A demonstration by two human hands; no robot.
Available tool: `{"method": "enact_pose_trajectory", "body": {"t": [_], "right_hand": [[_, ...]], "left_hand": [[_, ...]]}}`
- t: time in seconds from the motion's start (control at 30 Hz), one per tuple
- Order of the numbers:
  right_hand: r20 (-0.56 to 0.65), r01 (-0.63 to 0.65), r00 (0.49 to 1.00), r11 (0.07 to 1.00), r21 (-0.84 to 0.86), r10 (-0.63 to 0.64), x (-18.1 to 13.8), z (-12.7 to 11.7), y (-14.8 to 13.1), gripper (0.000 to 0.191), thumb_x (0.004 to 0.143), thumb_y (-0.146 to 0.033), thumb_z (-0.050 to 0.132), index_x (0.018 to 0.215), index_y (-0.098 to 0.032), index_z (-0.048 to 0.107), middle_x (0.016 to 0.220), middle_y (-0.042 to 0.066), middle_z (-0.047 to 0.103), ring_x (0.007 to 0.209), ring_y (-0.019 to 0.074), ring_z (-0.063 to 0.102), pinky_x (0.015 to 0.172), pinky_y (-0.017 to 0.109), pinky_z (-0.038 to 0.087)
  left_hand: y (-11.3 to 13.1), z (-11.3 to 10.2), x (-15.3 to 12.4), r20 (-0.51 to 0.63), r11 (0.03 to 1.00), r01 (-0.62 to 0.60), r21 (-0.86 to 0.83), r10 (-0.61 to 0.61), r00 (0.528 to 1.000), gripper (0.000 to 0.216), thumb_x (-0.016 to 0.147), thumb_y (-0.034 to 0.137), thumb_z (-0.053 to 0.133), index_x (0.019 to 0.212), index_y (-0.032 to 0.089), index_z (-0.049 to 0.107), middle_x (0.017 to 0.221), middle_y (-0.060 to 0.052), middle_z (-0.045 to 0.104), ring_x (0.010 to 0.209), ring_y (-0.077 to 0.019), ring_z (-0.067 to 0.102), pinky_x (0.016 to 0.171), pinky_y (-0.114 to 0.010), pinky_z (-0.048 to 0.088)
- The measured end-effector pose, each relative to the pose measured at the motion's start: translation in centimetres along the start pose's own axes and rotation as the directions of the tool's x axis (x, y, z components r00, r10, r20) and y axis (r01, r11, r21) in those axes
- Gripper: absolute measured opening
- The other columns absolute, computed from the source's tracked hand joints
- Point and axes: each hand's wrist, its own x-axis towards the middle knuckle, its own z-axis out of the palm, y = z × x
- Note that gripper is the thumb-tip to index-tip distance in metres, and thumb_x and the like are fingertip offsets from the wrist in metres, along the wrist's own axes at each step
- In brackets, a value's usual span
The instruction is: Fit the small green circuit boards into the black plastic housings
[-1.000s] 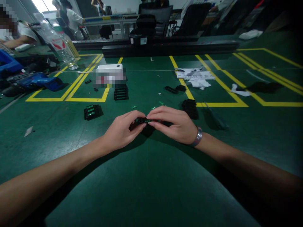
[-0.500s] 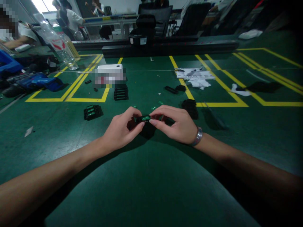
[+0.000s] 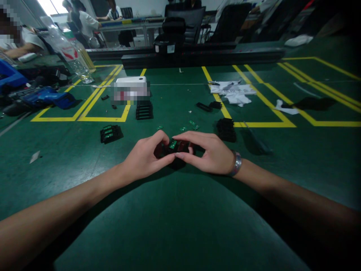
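Green-faced black part (image 3: 173, 144) (partly hidden) between the 2 hands (image 3: 207, 153).

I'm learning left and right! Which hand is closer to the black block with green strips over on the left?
Left: the black block lies apart from the left hand, out to its left. The right hand is farther away, beyond the left hand.

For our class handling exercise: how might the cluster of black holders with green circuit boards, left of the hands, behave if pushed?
The cluster of black holders would probably slide rather than tip, since it sits low and broad. It looks stiff, being straight-edged. Its rows might separate, as dark gaps show between the green circuit boards.
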Motion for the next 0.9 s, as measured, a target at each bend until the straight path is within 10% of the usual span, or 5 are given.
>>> {"method": "enact_pose_trajectory", "body": {"t": [0.53, 0.9], "right_hand": [[0.039, 0.024, 0.999, 0.998, 0.051, -0.026, 0.12, 0.06, -0.03, 0.035, 0.087, -0.033, 0.077, 0.116, -0.016, 0.067, 0.105, 0.009, 0.073, 0.082, 0.017, 0.066, 0.071, 0.028, 0.054], [0.033, 0.046, 0.998, 0.998, 0.046, -0.047, -0.03, 0.05, 0.37, 0.035, 0.085, -0.025, 0.075, 0.117, -0.015, 0.066, 0.108, 0.009, 0.071, 0.092, 0.0194, 0.068, 0.079, 0.031, 0.056]], "left_hand": [[-0.18, 0.02, 0.01, 0.135, 1.0, 0.002, 0.013, -0.004, 0.991, 0.038, 0.086, 0.05, 0.073, 0.098, 0.02, 0.052, 0.074, 0.005, 0.057, 0.057, -0.0077, 0.049, 0.052, -0.02, 0.034], [0.35, -0.01, 0.02, -0.028, 0.996, -0.01, -0.084, 0.008, 1.0, 0.034, 0.088, 0.04, 0.073, 0.108, 0.019, 0.056, 0.084, 0.002, 0.058, 0.063, -0.0077, 0.051, 0.056, -0.021, 0.04]]}}
